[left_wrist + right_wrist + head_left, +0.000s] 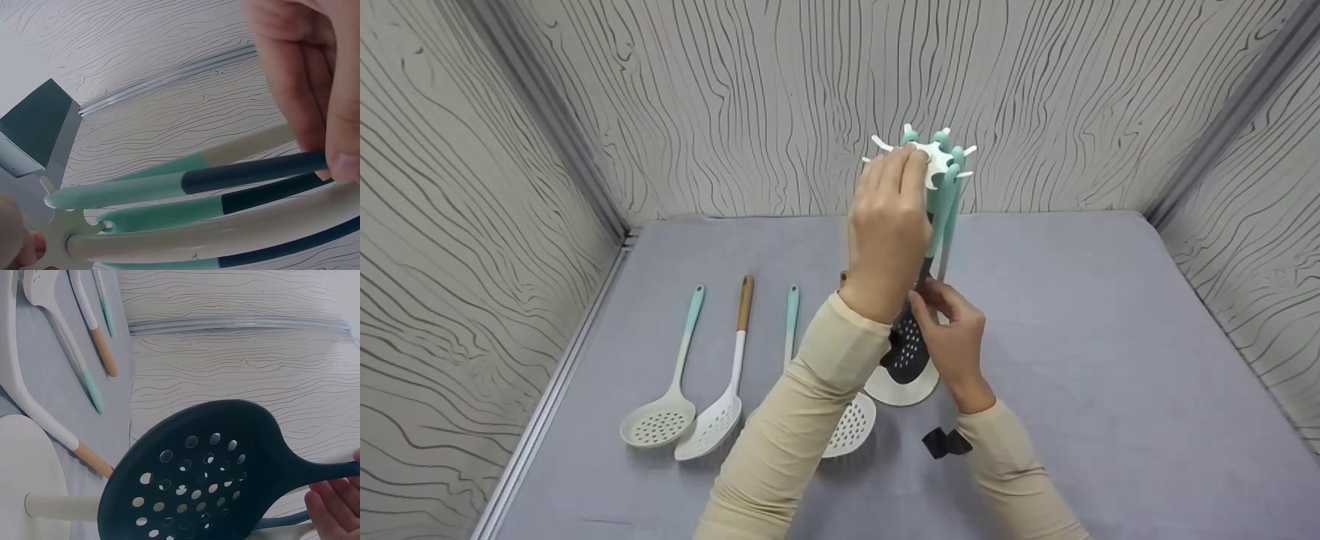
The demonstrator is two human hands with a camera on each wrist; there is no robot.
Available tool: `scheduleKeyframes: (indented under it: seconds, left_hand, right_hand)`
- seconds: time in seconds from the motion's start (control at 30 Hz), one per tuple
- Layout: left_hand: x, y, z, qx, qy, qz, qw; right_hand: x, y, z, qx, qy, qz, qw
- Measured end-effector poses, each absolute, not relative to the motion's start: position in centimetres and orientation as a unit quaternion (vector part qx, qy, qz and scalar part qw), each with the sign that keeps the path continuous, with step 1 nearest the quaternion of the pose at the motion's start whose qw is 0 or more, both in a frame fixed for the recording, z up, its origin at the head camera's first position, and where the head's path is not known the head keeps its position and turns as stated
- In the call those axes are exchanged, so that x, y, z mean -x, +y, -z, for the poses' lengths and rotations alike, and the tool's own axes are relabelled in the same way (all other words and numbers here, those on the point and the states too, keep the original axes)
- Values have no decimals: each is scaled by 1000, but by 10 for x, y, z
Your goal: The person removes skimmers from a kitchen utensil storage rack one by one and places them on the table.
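Note:
A white utensil rack [936, 163] with a star-shaped hook top and a round base [901, 391] stands before me, several mint-handled utensils hanging from it. My left hand [889, 217] grips the rack's hook top from the left, as the left wrist view also shows. Lower down, my right hand [956, 334] pinches the dark shaft of a skimmer [264, 458] between thumb and fingers. This skimmer has a round perforated head, and its mint handle end [121, 192] is up at the hooks. Another dark utensil hangs behind it, partly hidden by its head.
Left of the rack, light perforated skimmers lie on the grey cloth: one mint-handled [658, 429], one brown-handled [711, 431], another with a mint handle [793, 307]. A further perforated head [851, 429] lies partly under my left forearm. Wood-patterned walls [750, 105] enclose the table.

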State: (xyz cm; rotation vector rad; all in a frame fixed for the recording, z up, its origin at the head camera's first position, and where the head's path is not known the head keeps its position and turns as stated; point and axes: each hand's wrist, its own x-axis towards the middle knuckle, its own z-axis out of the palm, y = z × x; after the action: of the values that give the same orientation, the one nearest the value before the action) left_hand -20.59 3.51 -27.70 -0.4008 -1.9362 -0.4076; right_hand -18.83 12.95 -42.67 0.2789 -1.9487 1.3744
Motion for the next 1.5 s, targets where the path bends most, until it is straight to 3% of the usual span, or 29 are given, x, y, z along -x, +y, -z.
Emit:
scheduleKeyframes:
  seconds: [0.43,0.97,1.5]
  left_hand:
    - [207,34,278,166,-808,170,540]
    - [204,38,278,171,-820,172,519]
    - [205,39,279,167,-814,168,530]
  right_hand:
    - [182,126,424,-88,-753,-561,332]
    - [177,127,425,-93,-743,-568,341]
    - [174,129,422,-83,-740,-585,322]
